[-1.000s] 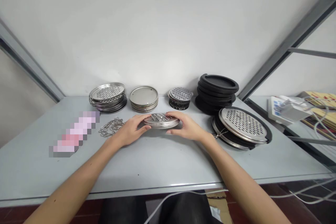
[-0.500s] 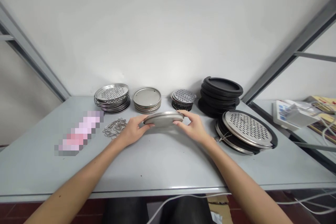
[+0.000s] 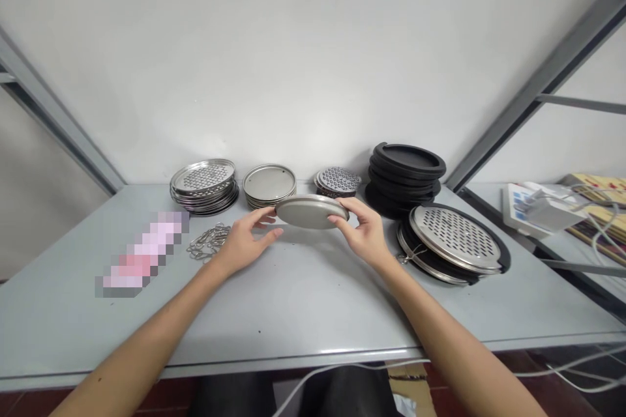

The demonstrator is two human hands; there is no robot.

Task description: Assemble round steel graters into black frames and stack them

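Observation:
My right hand [image 3: 364, 229] grips a round, shallow metal disc [image 3: 310, 213] by its right edge, thumb in front and fingers behind. The disc is tilted above the table, showing a smooth grey face. At its left edge is my left hand [image 3: 249, 241], thumb spread away and fingertips beside the rim; whether they touch it I cannot tell. Behind the disc stand a stack of plain metal discs [image 3: 270, 182] and a lower stack of small perforated discs [image 3: 340, 180]. A heap of wire clips or chain links [image 3: 208, 241] lies left of my left hand.
Perforated metal discs [image 3: 205, 179] are stacked at the back left, black rings [image 3: 408, 172] at the back right. A perforated round assembly with black edging [image 3: 457, 241] leans at right. A pixelated pink item [image 3: 144, 254] lies left. A power strip [image 3: 525, 208] sits beyond the frame post.
The disc has shifted slightly right and tipped so more of its smooth face shows. My left thumb has come away from it, while my right hand keeps its grip.

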